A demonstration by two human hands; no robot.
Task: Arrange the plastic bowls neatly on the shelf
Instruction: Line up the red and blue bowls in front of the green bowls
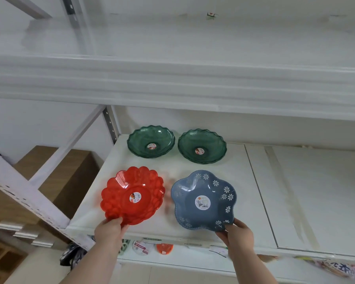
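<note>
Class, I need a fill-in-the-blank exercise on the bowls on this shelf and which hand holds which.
1. The left hand holds the ____ bowl.
2. The right hand holds the ____ bowl.
3. At the back of the shelf stand ____ green bowls.

Missing words: red; blue; two

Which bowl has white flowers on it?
The blue bowl, front right, held by the right hand; the red and green bowls have none.
</note>
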